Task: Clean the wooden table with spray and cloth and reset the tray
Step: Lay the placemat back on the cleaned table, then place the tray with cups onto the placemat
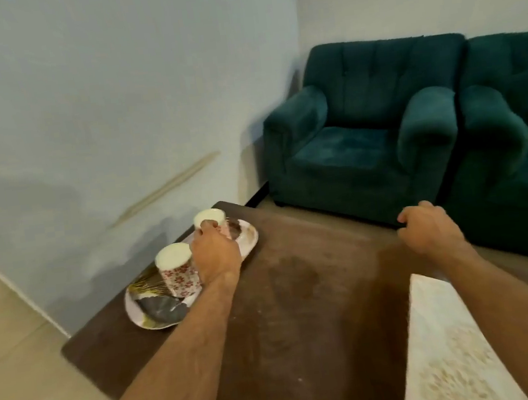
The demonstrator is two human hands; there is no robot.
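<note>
A dark wooden table (301, 310) fills the lower middle of the head view. At its far left edge lies an oval tray (158, 320) with a grey and gold pattern. Two floral cups stand upside down on it. My left hand (218, 254) grips the far cup (209, 219) by its side. The near cup (177, 270) stands just left of that hand. My right hand (429, 230) hovers over the table's right edge with loosely curled fingers and holds nothing. No spray bottle or cloth shows.
A pale patterned runner (444, 353) lies on the table at the lower right. Two dark green armchairs (360, 129) stand beyond the table against the wall. A pale wall runs close along the table's left side, with tiled floor (19, 375) below.
</note>
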